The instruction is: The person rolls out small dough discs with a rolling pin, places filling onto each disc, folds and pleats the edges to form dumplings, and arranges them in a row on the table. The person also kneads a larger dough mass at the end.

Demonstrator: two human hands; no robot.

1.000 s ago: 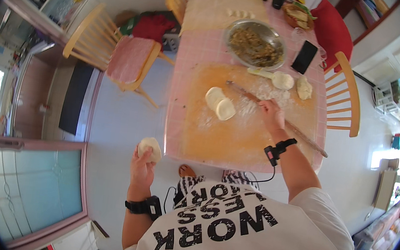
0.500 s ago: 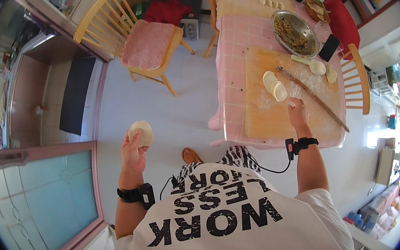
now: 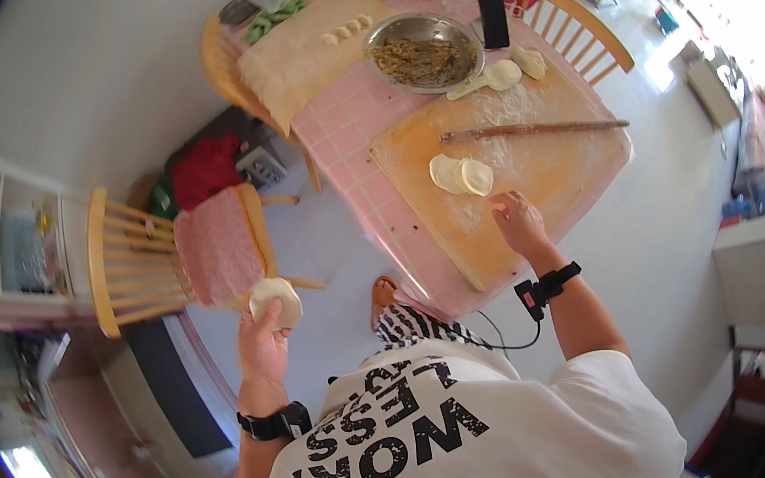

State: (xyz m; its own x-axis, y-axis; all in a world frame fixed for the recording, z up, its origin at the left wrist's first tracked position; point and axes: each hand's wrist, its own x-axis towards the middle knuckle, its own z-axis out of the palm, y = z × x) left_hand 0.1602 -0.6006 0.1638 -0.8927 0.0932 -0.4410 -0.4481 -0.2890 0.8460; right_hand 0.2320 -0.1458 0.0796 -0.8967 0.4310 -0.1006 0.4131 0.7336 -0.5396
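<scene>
My left hand [image 3: 264, 344] grips a round dough wrapper [image 3: 276, 305], thumb across its face, out beside the table in front of the chair. I cannot tell whether it is one sheet or several. Over the wooden board [image 3: 580, 182], my right hand [image 3: 520, 225] has loosely bent fingers that appear open, with nothing visible in them. Just left of those fingertips, overlapping round dough wrappers [image 3: 475, 178] lie on the board. A long wooden rolling pin [image 3: 539, 131] rests beyond them amid scattered flour.
A steel bowl of chopped filling [image 3: 424, 58] stands behind the board, near a pale green spoon [image 3: 466, 87], dough lumps [image 3: 504, 74] and a dark phone [image 3: 493, 20]. Several small dumplings [image 3: 346, 30] line a cloth-covered area [image 3: 291, 51]. A cushioned chair [image 3: 219, 248] stands at left.
My view has turned, swinging the table leftward and the chair lower in the picture. My left hand still holds the dough wrapper; my right hand stays beside the wrappers on the board.
</scene>
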